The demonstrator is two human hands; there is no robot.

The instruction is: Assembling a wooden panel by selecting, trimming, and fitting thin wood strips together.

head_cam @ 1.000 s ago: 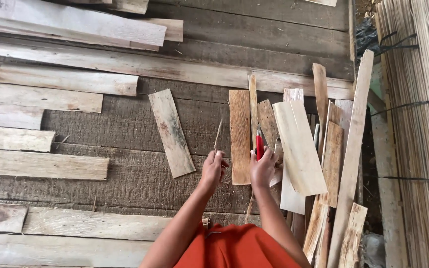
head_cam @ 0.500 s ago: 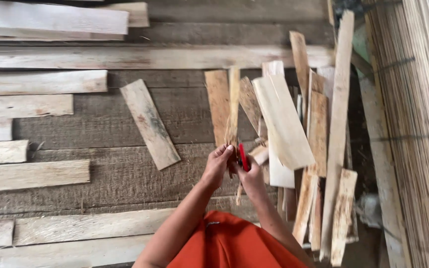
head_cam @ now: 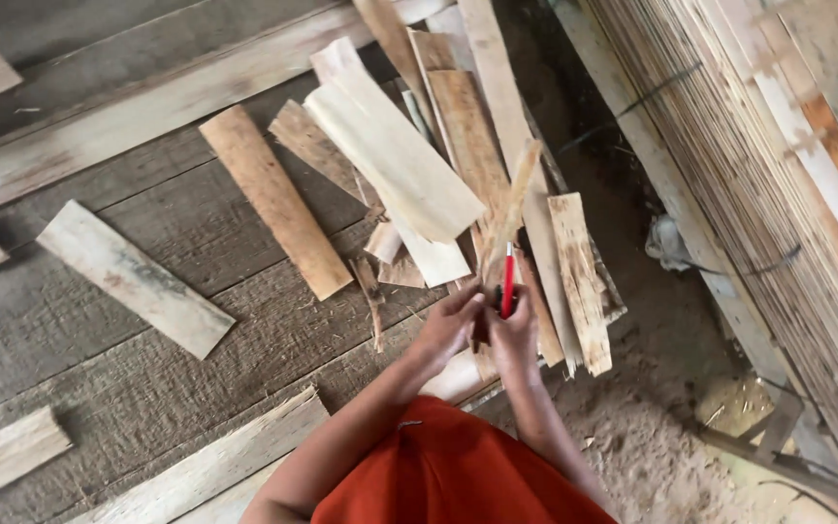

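Two hands hold a thin wood strip and a red knife.

The left hand (head_cam: 448,325) pinches the strip (head_cam: 508,218); the right hand (head_cam: 514,335) grips the knife (head_cam: 507,281). Many boards (head_cam: 400,160) lie uncut.

Both hands meet near the middle, the left hand (head_cam: 448,325) and right hand (head_cam: 514,335) touching around a red-handled tool (head_cam: 507,281). From twelve to two o'clock a loose pile of wood slats (head_cam: 409,165) crowds close, overlapping and blocking any forward reach. At three o'clock a stacked wall of thin strips (head_cam: 768,194) closes that side. Toward nine o'clock the plank floor (head_cam: 147,388) lies mostly open, crossed only by a single pale board (head_cam: 133,278) lying well apart.
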